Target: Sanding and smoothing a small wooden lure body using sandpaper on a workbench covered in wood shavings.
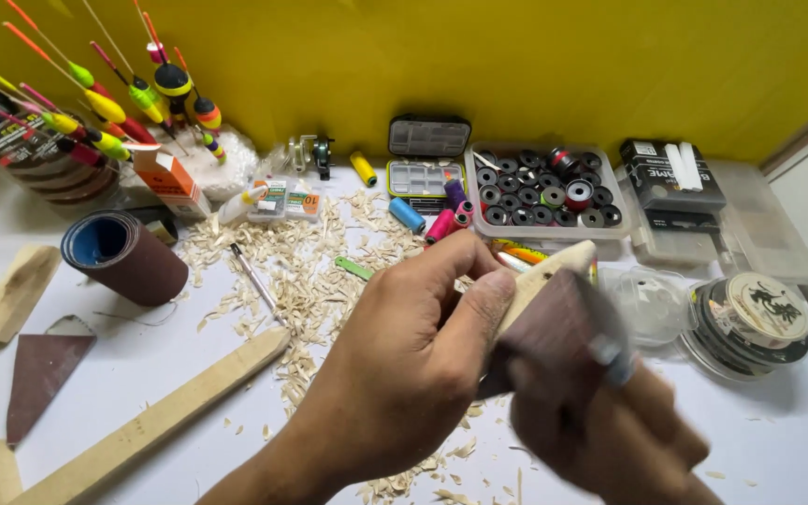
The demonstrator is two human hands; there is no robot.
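My left hand (404, 365) grips a small pale carved wooden piece (554, 264), thumb pressed along its side. My right hand (600, 421) is blurred with motion and holds a dark brown piece of sandpaper (554, 323) wrapped against the wood. Both hands hover over the white table (778, 440) near its front edge. Pale wood shavings (306, 271) lie scattered under and behind the hands.
A sandpaper roll (123, 254), a cut sandpaper sheet (39, 374) and a long wooden strip (156, 421) lie at left. Fishing floats (105, 103) stand back left. At the back are thread spools (423, 220), a tray of bobbins (544, 196), plastic boxes (685, 206) and line spools (750, 323).
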